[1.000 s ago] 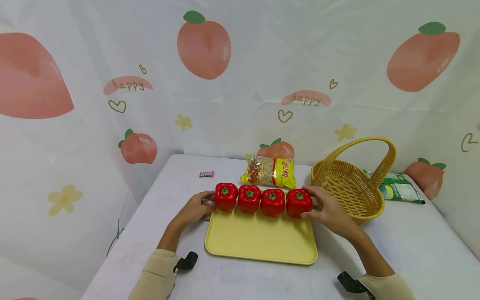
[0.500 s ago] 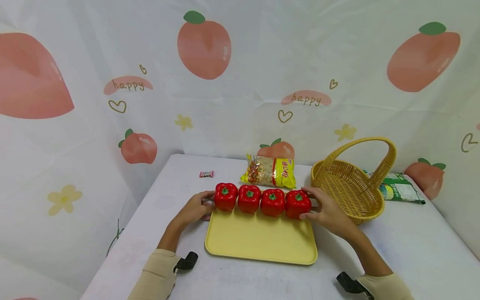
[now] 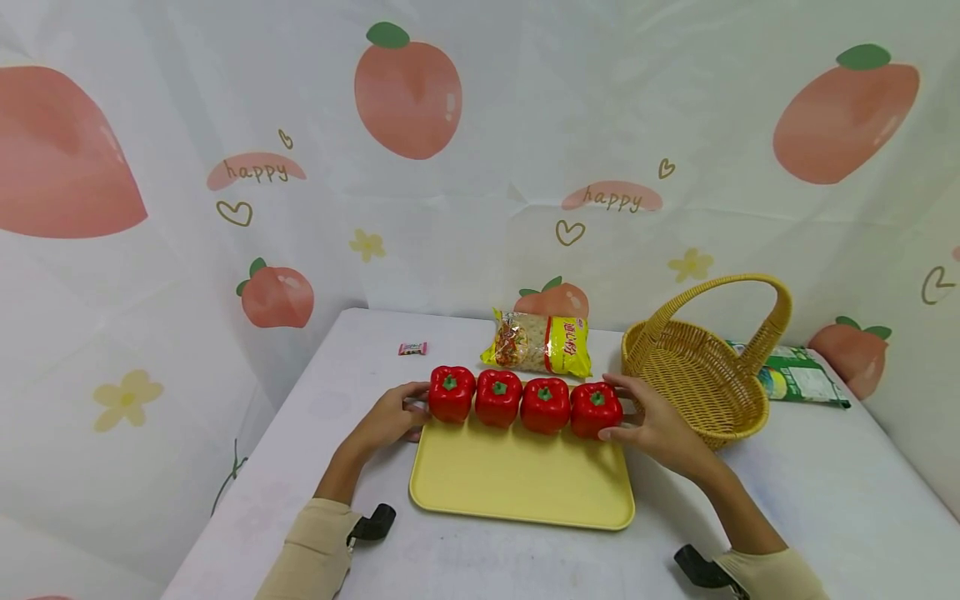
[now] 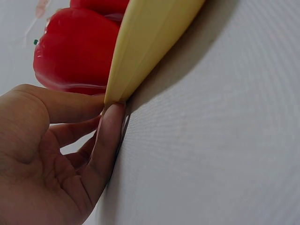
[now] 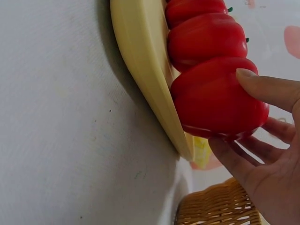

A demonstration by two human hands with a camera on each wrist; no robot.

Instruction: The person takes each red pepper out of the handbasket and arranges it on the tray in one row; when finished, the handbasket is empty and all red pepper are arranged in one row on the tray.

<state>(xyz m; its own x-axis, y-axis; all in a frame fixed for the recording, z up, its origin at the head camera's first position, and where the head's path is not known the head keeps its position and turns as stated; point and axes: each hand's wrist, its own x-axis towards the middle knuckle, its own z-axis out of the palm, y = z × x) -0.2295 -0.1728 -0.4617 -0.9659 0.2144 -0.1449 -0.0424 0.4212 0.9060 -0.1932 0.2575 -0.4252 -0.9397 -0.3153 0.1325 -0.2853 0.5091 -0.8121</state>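
Several red bell peppers with green stems stand in a row along the far side of a yellow tray [image 3: 525, 479]. At the row's left end, my left hand [image 3: 390, 414] pinches the tray's rim beside the leftmost bell pepper [image 3: 452, 398]. The left wrist view shows the thumb and fingers meeting at the tray corner [image 4: 140, 51]. My right hand [image 3: 663, 425] grips the rightmost bell pepper [image 3: 597, 414] from its outer side. Seen from the right wrist, the thumb lies on one side of this bell pepper [image 5: 218, 101] and the fingers on the other.
Behind the tray lies a yellow bag of pasta [image 3: 540, 343], with a small pink-wrapped candy [image 3: 412, 348] to its left. A wicker basket [image 3: 697, 375] with a tall handle stands close to the right hand. Beyond it lies a green packet [image 3: 806, 379].
The right hand and the rightmost bell pepper have shifted very slightly left and nearer. My left hand and the tray have stayed in place.
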